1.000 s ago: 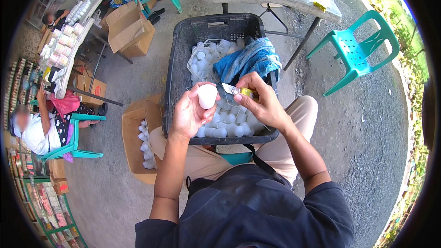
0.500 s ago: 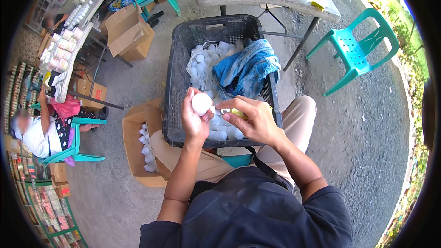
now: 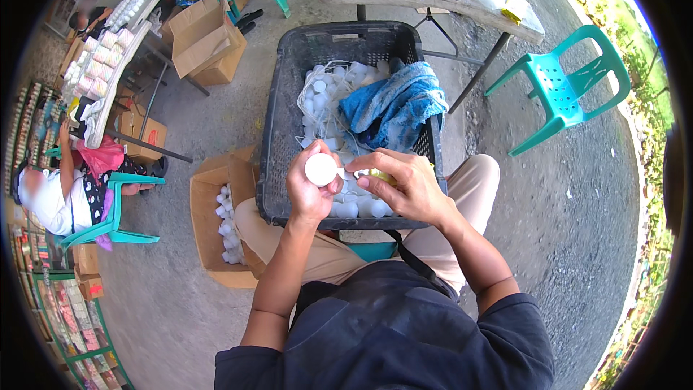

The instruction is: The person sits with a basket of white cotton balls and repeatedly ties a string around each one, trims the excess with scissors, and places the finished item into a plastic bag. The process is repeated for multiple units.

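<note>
My left hand (image 3: 306, 193) is closed around a small white cylindrical piece (image 3: 320, 170), its round flat end facing up. Close by on the right, my right hand (image 3: 417, 189) is curled around a yellow tool (image 3: 380, 175), which the fingers mostly hide. Its thumb and forefinger point at the side of the white piece, where a small pale bit shows. Both hands are above the near end of a black plastic crate (image 3: 268, 137). Inside it lie many similar white pieces (image 3: 346, 209), thin white cords and a crumpled blue cloth (image 3: 393, 101).
An open cardboard box (image 3: 206, 245) with white pieces stands left of my knee. Beyond the crate is a table (image 3: 404, 0) with two white pieces and a phone. A green chair (image 3: 567, 90) stands at right. Co-workers (image 3: 54, 195) sit at tables on the left.
The white piece has tilted so its flat end shows more squarely. The right fingers have shifted slightly beside it. The whole view has moved a little.
</note>
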Demonstrator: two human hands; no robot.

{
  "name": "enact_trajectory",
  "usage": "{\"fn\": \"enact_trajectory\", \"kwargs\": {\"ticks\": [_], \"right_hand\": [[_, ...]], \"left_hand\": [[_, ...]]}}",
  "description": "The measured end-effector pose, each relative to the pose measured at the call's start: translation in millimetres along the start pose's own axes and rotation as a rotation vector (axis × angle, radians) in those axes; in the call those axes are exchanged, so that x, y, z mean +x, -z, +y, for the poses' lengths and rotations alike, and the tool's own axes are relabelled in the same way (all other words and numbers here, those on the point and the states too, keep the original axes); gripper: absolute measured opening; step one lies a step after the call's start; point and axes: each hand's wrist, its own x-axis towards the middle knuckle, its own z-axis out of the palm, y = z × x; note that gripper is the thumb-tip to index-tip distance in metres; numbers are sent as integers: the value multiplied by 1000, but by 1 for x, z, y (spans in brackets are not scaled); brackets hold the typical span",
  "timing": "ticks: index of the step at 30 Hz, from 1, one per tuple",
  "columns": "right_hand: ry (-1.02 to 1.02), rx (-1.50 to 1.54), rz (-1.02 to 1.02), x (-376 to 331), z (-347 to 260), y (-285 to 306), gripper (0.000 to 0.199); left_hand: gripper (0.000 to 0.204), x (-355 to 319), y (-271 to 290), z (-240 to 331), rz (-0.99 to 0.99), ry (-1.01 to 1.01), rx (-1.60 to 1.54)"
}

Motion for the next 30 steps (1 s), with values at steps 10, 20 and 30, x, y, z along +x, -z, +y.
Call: {"fn": "enact_trajectory", "kwargs": {"ticks": [10,20,30], "right_hand": [[15,-33,-48,9,-2,-1,17],[89,-71,-88,16,5,-2,19],[57,-49,-40,23,12,-6,19]], "left_hand": [[35,-5,1,10,-13,129,-27],[63,-6,7,21,-147,223,112],[69,-8,17,10,-193,274,145]]}}
